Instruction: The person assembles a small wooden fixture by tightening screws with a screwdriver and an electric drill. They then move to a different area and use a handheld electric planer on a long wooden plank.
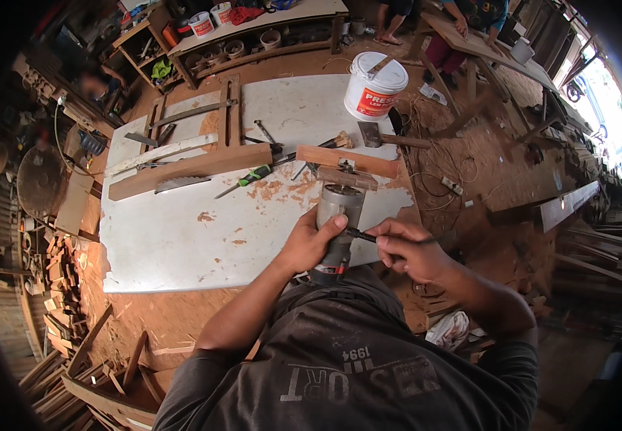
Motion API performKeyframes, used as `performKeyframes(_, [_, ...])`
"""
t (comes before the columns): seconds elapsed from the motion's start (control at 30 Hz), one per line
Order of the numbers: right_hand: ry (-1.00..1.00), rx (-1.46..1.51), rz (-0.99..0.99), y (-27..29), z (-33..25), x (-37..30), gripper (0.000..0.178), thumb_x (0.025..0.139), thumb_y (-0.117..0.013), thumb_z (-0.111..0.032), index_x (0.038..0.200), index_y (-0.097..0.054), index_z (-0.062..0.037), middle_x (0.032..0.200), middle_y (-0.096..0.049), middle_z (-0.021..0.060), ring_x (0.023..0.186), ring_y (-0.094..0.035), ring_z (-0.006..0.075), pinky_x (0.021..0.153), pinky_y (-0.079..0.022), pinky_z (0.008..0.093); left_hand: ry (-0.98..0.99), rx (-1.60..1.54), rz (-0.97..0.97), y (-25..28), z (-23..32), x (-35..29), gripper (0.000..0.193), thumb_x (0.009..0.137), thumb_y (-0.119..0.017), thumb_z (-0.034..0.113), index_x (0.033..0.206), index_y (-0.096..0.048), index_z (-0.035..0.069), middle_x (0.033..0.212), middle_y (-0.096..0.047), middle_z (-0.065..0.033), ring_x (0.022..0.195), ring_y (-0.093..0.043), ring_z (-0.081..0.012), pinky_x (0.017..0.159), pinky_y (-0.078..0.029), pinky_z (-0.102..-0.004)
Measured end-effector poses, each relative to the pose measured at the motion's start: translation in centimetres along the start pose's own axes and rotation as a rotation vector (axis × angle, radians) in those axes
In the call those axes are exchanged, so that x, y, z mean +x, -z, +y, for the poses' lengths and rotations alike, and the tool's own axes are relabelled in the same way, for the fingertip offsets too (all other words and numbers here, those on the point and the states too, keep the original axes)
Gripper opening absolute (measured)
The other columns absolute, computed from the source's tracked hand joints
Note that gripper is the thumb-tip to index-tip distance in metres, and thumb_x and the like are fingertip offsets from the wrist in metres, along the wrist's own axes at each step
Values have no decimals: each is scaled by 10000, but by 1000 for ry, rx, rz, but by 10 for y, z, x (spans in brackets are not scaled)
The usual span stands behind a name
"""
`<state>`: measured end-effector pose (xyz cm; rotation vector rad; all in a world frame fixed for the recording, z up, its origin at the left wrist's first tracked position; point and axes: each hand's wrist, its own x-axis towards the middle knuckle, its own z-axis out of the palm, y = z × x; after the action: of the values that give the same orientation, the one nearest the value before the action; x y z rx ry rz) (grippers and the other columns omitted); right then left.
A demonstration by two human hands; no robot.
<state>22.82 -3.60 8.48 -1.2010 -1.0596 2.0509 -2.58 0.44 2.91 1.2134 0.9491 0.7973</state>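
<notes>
My left hand [309,243] is wrapped round a trim router [342,203], a grey cylindrical body with a black lower end. The router stands over the near edge of the white table, close to my body. A small wooden block [347,179] sits at its far end. My right hand [409,249] is closed on a slim black cord-like piece [359,235] that meets the router's side; its far end is hard to make out. Just beyond lie a reddish wooden board [348,161], a green-and-black screwdriver [245,180] and a hammer [395,138].
The worn white tabletop [160,262] carries a long wooden piece [189,171], a saw blade [181,184], a slotted wooden frame [230,108] and a white bucket [375,86]. Cables [443,183] lie on the floor at right. Another person [461,32] stands at a far bench.
</notes>
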Motion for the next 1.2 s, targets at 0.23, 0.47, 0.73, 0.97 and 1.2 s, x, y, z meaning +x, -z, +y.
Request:
performKeyframes(0.23, [227,-459,57,-4,-1,-8,321,1108,-544,-201,1347,-661,-21,834,-643,27,677,-582,109,634,-481,285,148,-115,-28,8,-7,-4,754,1042,-581,599,1349,-565,-90,1118,-719,-189,942,-742,-245,827,-611,-373])
performKeyframes(0.47, [1017,-1512,241,-6,-14,3,462,872,-715,-66,1333,-709,-67,769,-613,6,717,-601,175,710,-458,328,233,-164,-76,14,-1,3,766,1057,-487,659,1284,-607,-63,1036,-739,-188,868,-767,-256,766,-638,-387])
performKeyframes(0.73, [1309,-2007,100,3,-52,8,444,907,-611,-152,1334,-716,-90,791,-516,-60,740,-521,114,688,-392,289,383,-272,-145,20,13,10,716,1069,-468,650,1316,-600,-9,1040,-727,-174,862,-773,-267,757,-647,-402])
performKeyframes(0.97, [1181,-1922,40,6,-53,11,444,890,-655,-150,1324,-707,-74,828,-621,-19,740,-597,151,669,-444,313,349,-133,-128,14,29,11,782,1045,-511,679,1325,-585,-47,1046,-723,-171,871,-768,-258,764,-637,-391])
performKeyframes(1.2, [658,-1012,123,-17,-17,3,286,977,-636,-5,1261,-667,-8,902,-714,79,782,-653,161,693,-506,313,255,72,-128,23,26,5,917,979,-635,684,1430,-551,-110,1255,-710,-246,1107,-710,-281,994,-549,-387])
